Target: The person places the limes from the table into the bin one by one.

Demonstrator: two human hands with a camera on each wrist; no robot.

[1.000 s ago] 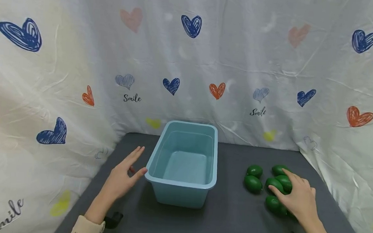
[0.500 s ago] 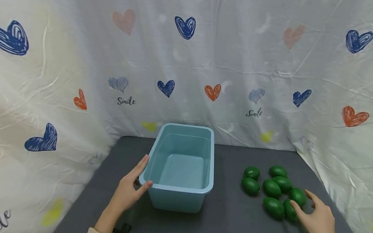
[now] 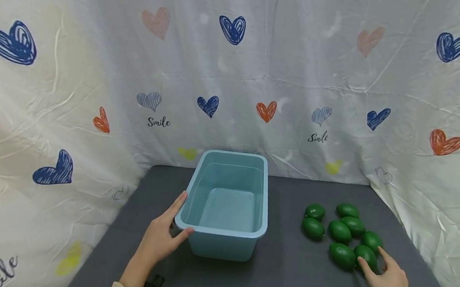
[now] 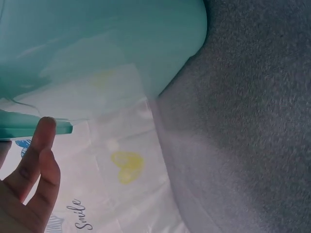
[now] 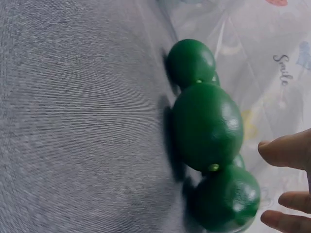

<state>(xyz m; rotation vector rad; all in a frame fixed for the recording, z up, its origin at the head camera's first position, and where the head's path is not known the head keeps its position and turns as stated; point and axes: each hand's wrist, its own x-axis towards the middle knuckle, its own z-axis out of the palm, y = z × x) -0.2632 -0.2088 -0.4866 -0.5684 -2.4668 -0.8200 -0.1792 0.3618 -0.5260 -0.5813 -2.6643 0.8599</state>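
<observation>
A light blue plastic bin (image 3: 226, 245) stands in the middle of the table. At its near left corner my left hand (image 3: 159, 241) touches the rim with straight fingers along the left side and the thumb at the front. The left wrist view has a fingertip against the rim (image 4: 63, 128). Several glossy green limes (image 3: 339, 231) lie grouped on the right. Beside the nearest lime (image 3: 365, 256) is my right hand (image 3: 390, 279), thumb and fingers spread around its near side. The right wrist view leaves a gap between the thumb (image 5: 284, 149) and the large lime (image 5: 208, 127).
The dark grey table (image 3: 285, 276) carries the bin and limes. A white curtain (image 3: 299, 68) printed with hearts hangs behind and along both sides. Two limes (image 3: 313, 229) sit slightly apart, nearer the bin.
My left hand has come rightward to the bin's rim. My right hand has drawn back from over the middle limes to the nearest one on the right, uncovering the limes there.
</observation>
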